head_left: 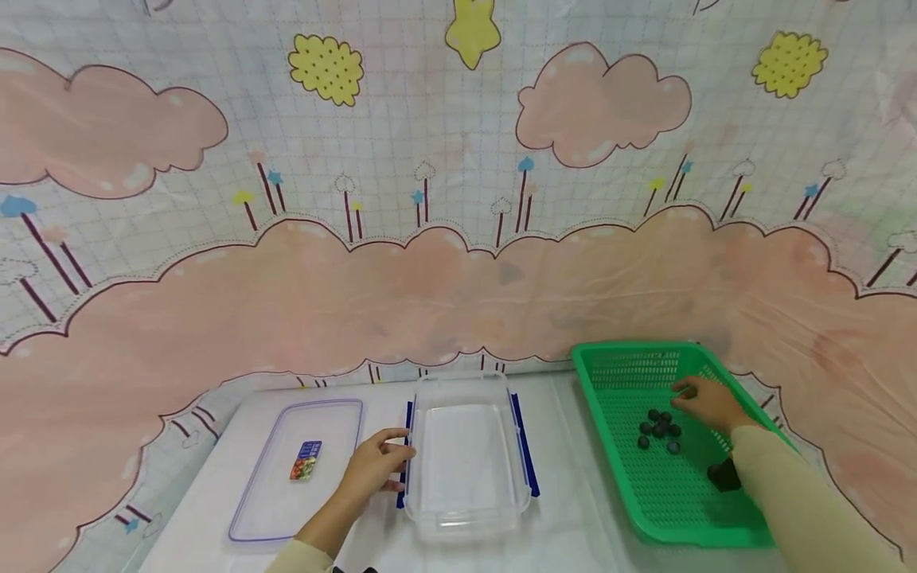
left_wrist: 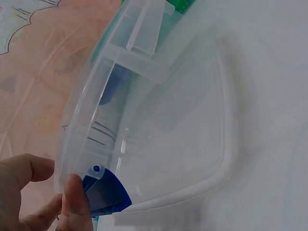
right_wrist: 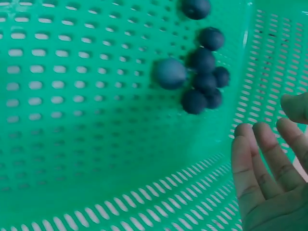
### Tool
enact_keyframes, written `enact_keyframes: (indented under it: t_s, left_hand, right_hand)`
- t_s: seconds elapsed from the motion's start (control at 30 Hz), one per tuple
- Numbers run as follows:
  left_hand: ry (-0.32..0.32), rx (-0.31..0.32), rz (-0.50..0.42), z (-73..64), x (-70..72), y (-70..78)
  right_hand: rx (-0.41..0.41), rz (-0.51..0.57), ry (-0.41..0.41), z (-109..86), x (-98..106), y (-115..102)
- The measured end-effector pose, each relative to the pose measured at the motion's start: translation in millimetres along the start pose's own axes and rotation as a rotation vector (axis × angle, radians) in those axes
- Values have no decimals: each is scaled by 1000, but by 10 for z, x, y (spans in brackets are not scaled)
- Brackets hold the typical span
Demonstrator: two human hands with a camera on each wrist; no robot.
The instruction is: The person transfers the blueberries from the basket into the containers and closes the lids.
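Note:
In the head view, a clear plastic storage container (head_left: 466, 516) with blue side latches (head_left: 525, 446) stands on the table, its top uncovered. My left hand (head_left: 378, 461) holds its left edge, fingertips at the rim beside a hinged-out blue latch (left_wrist: 108, 192). Over at the right, my right hand (head_left: 709, 404) hovers inside a green basket (head_left: 619, 485), fingers slightly bent and apart, with nothing between them. Several dark blue, round blueberries (head_left: 659, 430) lie clustered on the basket floor, left of that hand. One paler blueberry (right_wrist: 169, 73) sits beside the cluster in the right wrist view.
A clear lid (head_left: 268, 509) with a bluish-purple rim and a colourful label (head_left: 306, 460) lies flat left of the container. A white cloth (head_left: 566, 446) covers the table. Behind it hangs a printed curtain (head_left: 444, 302) with clouds and stars.

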State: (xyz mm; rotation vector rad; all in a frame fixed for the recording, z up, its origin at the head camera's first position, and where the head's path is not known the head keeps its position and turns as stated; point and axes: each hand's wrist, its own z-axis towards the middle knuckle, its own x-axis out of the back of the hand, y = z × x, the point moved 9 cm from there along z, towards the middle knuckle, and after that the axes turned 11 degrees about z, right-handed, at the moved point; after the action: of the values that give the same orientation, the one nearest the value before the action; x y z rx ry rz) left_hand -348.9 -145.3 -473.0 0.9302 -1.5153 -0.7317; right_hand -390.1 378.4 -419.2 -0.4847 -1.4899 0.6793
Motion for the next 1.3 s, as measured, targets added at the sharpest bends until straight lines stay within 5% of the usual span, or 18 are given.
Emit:
enact_keyframes:
  t_s: [0.27,0.5,1.3]
  left_hand:
    - [-43,36,-70,-56,-96,-63]
    - [-27,68,-99,-146,-30,-149]
    - [-57,104,-164,-208,-62,-175]
  right_hand:
    - [-85,31,-14,-129,-129,249]
    - [-159,137,-37,-112,-279,426]
    - [-180,185,14,-204,-281,529]
